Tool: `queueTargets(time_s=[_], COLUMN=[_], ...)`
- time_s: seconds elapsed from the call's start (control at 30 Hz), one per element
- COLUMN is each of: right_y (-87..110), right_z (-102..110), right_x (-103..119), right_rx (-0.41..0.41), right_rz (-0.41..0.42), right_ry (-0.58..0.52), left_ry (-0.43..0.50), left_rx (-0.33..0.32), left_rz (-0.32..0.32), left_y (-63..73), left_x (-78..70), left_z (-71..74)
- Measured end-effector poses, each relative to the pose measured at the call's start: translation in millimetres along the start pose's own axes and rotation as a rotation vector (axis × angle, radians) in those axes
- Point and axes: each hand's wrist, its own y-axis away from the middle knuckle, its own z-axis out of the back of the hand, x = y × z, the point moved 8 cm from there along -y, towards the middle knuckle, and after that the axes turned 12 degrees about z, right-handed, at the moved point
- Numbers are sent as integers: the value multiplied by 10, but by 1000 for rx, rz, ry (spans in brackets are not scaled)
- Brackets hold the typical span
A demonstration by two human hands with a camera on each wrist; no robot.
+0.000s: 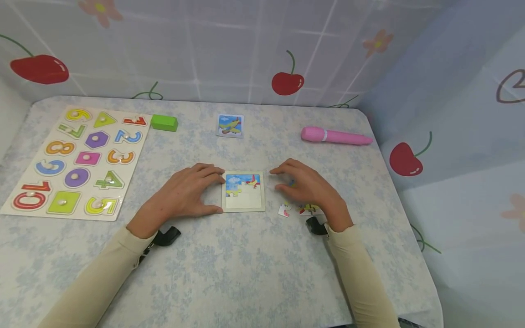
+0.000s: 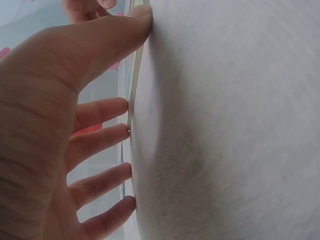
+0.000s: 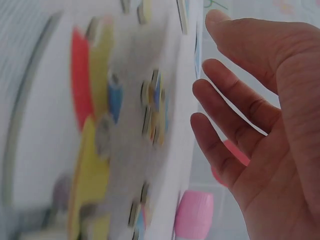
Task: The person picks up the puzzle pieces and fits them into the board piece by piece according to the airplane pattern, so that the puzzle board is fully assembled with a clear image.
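Observation:
On the table lies a small square jigsaw tray [image 1: 251, 201] with sky and red-and-yellow plane pieces along its top and left side; its lower right is bare. My left hand [image 1: 188, 191] touches the tray's left edge with thumb and fingertips, the fingers fairly straight in the left wrist view. To the right of the tray, my right hand [image 1: 306, 186] hovers with fingers spread and nothing between them. Loose jigsaw pieces lie below it, a pale one [image 1: 284, 210] and a red-and-yellow one [image 1: 309, 209]. More pieces [image 3: 155, 107] show in the right wrist view, partly hidden from the head view.
A picture card of a plane [image 1: 230, 125] lies behind the tray. A number-and-shape peg board [image 1: 57, 180] covers the left side, with a green block [image 1: 164, 122] by its corner. At the back right lies a pink pen-shaped object [image 1: 344, 137]. Curtains border the table.

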Motion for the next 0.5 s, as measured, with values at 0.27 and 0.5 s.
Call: queueTargets(time_s=[0.27,0.5], right_y=[149,256], right_z=[45,71], right_x=[-105,-162], right_rx=[-10,-2], right_rz=[-30,-60], right_ry=[-7,-15], left_ry=[2,-2], left_rx=[-8,-13], left_rz=[-5,-12], left_y=[7,11], left_x=[-1,-2], left_z=[9,-2])
